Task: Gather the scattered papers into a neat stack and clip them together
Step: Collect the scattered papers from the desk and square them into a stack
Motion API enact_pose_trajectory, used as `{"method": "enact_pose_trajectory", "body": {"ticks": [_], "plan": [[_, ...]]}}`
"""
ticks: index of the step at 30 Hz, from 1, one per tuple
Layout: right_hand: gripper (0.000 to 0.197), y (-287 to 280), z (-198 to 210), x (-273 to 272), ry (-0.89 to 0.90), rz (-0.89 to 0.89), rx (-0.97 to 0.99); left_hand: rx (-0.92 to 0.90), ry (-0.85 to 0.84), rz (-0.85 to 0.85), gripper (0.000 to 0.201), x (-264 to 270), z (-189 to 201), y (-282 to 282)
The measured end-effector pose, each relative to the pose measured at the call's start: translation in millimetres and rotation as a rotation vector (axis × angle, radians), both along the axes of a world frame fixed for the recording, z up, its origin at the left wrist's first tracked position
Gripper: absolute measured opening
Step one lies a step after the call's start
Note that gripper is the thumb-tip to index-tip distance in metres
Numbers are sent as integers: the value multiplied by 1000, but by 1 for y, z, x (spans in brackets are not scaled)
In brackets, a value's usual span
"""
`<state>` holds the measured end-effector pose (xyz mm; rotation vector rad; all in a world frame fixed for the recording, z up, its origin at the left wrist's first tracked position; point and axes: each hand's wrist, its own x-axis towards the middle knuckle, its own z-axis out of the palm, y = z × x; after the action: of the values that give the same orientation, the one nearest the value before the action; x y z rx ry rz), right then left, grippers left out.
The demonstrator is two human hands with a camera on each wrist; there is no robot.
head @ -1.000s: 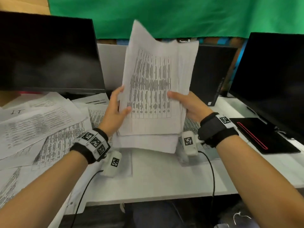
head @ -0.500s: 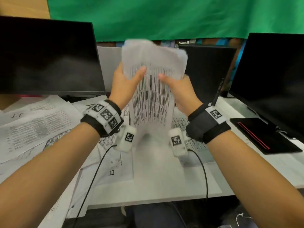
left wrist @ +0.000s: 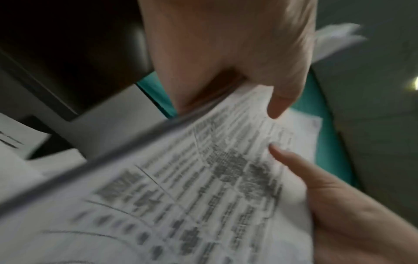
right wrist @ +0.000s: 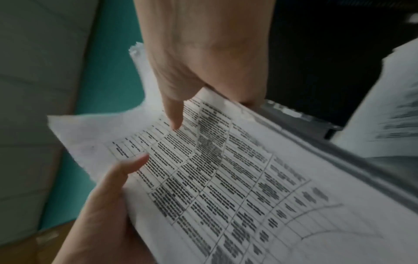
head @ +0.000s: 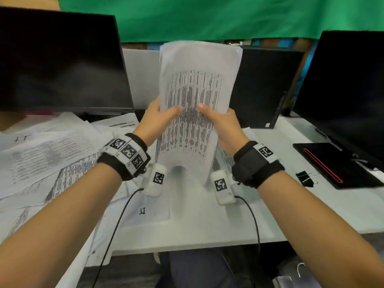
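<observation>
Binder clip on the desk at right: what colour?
Black, with silver wire handles: binder clip. Shows best in the head view.

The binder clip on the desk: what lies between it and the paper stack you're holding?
In the head view, only the right hand and its wristband; beneath, bare desk reaches the binder clip.
</observation>
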<state>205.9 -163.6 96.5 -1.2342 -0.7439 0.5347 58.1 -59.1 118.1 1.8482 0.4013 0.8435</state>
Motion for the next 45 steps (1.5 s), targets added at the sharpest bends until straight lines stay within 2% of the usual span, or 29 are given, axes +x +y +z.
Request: {"method": "enact_pose_trajectory", "body": {"ticks": [2, 3, 4, 6, 7, 8, 9, 11, 13, 15, 17, 18, 20, 21, 22, 24, 26, 28, 31, 33, 35, 37, 39, 42, 45], "plan": [[56, 3, 12, 2, -28, -11, 84, -100, -173, 106, 19, 6, 13, 3], [58, 1, 10, 5, -19, -4, 92, -185, -216, 105, 17, 6, 13, 10], [64, -2, 3, 8, 0, 1, 55, -253, -189, 80, 25, 3, 6, 19], [78, -10, -27, 13, 29, 48, -107, -252, 118, 33, 65, -7, -21, 32], [79, -14, -45, 13, 29, 96, -171, -207, 278, 27, 70, -12, -39, 36], [73, -17, -60, 13, 25, 124, -203, -156, 352, 78, 65, -13, -60, 42], [65, -17, -70, 12, 27, 113, -204, -125, 330, 176, 58, -13, -77, 45], [52, -11, -74, 6, 61, 25, -186, -178, 148, 360, 48, -5, -93, 40], [43, -4, -63, 0, 47, -31, -155, -152, 3, 555, 33, 11, -89, 31], [39, 0, -45, -4, 12, -56, -89, -7, -151, 643, 19, 20, -70, 22], [38, -3, -31, 0, 14, -44, -37, 79, -250, 596, 16, 19, -51, 20], [48, -5, -30, 4, 31, -29, -37, 59, -239, 555, 19, 16, -49, 21], [70, -12, -38, 6, 58, 8, -113, -52, -79, 478, 38, 11, -56, 20], [67, -15, -48, 5, 55, 23, -159, -111, 33, 424, 48, 10, -65, 16], [55, -16, -58, 0, 46, 20, -217, -155, 108, 390, 53, 10, -75, 11], [32, -15, -70, -9, 63, -35, -291, -172, 94, 432, 48, 13, -92, 3], [26, -12, -66, -9, 96, -99, -266, -139, -13, 527, 27, 20, -88, 4], [32, -12, -48, 2, 117, -137, -212, -77, 44, 520, 20, 31, -74, 13], [46, -29, -23, 32, 161, -126, -187, -209, 115, 325, 23, 49, -60, 20], [42, -48, -17, 52, 152, -27, -335, -326, 128, 294, 30, 59, -55, 11], [35, -72, -19, 71, 112, 102, -502, -341, 142, 313, 33, 68, -56, -3], [34, -95, -23, 88, 45, 30, -572, -346, 171, 237, 29, 82, -69, -15], [37, -110, -29, 106, -88, -100, -669, -415, 218, 124, 38, 97, -86, -29], [38, -118, -45, 122, -215, -143, -884, -446, 304, 105, 44, 118, -112, -54], [45, -126, -52, 122, -280, -246, -1009, -353, 412, 133, 42, 129, -125, -76]]}}
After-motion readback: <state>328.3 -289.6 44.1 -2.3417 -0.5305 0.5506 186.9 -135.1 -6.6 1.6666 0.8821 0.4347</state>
